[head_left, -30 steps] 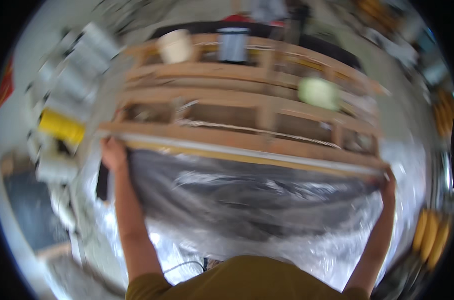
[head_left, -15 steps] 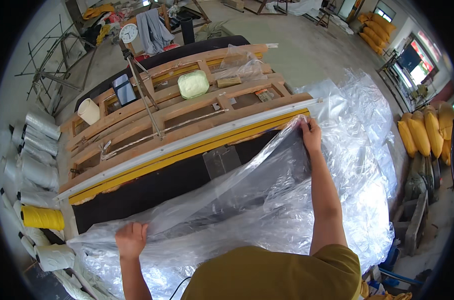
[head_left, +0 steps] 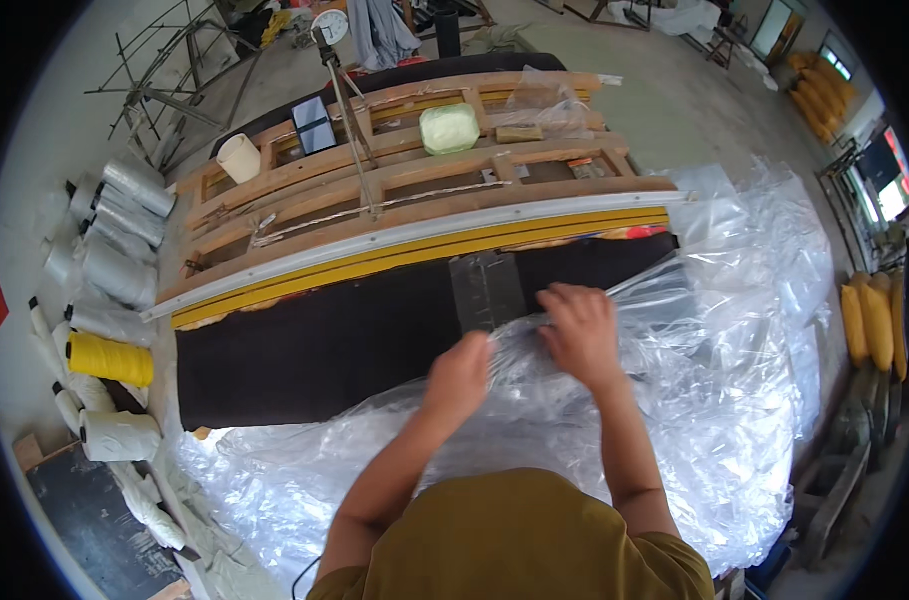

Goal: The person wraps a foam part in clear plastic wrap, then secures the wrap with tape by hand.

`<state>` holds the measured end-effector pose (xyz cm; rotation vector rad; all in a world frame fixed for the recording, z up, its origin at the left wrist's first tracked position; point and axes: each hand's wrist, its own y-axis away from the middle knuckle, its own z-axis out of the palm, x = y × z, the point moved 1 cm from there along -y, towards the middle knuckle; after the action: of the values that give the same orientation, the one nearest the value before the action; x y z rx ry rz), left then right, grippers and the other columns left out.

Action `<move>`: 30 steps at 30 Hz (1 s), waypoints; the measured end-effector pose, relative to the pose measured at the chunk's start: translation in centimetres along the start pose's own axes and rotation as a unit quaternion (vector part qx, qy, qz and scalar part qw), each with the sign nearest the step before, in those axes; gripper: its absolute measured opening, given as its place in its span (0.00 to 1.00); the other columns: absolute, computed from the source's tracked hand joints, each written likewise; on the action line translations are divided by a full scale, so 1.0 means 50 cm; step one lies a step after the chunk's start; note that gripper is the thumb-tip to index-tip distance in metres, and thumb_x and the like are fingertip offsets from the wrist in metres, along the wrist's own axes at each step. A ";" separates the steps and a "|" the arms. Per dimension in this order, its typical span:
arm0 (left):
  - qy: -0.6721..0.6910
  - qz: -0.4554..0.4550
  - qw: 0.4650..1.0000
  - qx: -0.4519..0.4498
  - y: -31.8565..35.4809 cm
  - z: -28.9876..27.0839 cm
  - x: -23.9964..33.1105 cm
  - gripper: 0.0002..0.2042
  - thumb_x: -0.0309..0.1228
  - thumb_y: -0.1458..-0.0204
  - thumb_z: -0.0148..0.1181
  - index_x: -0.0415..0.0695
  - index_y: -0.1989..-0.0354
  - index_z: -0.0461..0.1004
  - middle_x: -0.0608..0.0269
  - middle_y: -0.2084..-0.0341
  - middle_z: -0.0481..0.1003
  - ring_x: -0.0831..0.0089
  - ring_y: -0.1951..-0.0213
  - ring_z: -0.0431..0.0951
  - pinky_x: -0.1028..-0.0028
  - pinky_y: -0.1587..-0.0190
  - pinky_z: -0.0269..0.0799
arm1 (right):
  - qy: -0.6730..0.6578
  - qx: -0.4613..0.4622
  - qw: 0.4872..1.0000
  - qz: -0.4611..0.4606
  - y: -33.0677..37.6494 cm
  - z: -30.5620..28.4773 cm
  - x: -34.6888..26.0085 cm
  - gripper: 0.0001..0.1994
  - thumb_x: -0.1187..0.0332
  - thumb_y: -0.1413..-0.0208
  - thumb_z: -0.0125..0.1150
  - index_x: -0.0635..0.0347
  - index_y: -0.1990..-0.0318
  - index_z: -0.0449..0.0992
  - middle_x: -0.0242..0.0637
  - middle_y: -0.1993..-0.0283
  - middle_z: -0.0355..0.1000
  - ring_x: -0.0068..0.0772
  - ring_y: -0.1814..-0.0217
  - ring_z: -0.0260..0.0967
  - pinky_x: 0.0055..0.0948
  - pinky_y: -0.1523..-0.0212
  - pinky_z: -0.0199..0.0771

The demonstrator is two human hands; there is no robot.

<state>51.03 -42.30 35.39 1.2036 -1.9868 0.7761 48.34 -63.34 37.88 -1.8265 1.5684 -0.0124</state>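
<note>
Clear plastic sheeting lies crumpled over the near and right side of a black padded surface. My left hand is closed on a gathered fold of it near the middle. To the right, my right hand rests on the sheeting with its fingers spread and its thumb apart. Just beyond both hands, a see-through rectangular piece lies flat on the black surface. A yellow band and a white metal rail run along the far edge.
Beyond the rail stands a wooden slatted frame holding a pale green package, a white cup-like container, a tablet and a tripod. Plastic rolls and a yellow spool line the left; yellow sacks stand right.
My hands have come together at the middle, the left moving right and up, the right moving left and down. The sheeting is drawn back, baring more of the black surface. The view has shifted.
</note>
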 end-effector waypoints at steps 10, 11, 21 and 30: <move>-0.361 -0.098 0.889 0.264 0.189 -0.388 -0.326 0.05 0.30 0.46 0.50 0.45 0.68 0.72 0.52 0.74 0.75 0.53 0.72 0.75 0.61 0.71 0.71 | -0.099 -0.026 0.991 -0.084 0.020 0.174 -0.238 0.10 0.65 0.59 0.62 0.51 0.65 0.75 0.34 0.44 0.64 0.35 0.41 0.60 0.61 0.41 0.45; -0.358 -0.083 0.886 0.281 0.181 -0.379 -0.317 0.05 0.31 0.46 0.51 0.46 0.68 0.73 0.53 0.76 0.75 0.53 0.72 0.76 0.62 0.72 0.70 | -0.187 -0.030 0.980 -0.062 0.007 0.175 -0.262 0.09 0.65 0.57 0.62 0.52 0.67 0.74 0.34 0.43 0.63 0.35 0.40 0.59 0.63 0.41 0.43; -0.288 -0.088 0.898 0.321 0.174 -0.432 -0.357 0.06 0.32 0.46 0.52 0.45 0.68 0.75 0.54 0.73 0.75 0.55 0.72 0.77 0.66 0.71 0.71 | -0.537 -0.543 0.632 0.132 0.040 -0.033 -0.100 0.07 0.72 0.48 0.58 0.58 0.62 0.69 0.37 0.71 0.72 0.32 0.74 0.72 0.28 0.75 0.69; -0.198 -0.142 0.898 0.367 0.108 -0.493 -0.364 0.05 0.29 0.50 0.54 0.40 0.72 0.72 0.51 0.74 0.73 0.54 0.68 0.74 0.66 0.67 0.69 | 0.360 -0.030 0.931 0.048 -0.012 0.034 0.027 0.18 0.67 0.47 0.56 0.60 0.49 0.68 0.44 0.44 0.63 0.43 0.43 0.61 0.41 0.44 0.58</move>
<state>58.33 -12.08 34.78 2.1859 -1.7837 1.2592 49.96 -63.65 36.35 -1.8947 2.1643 -0.6635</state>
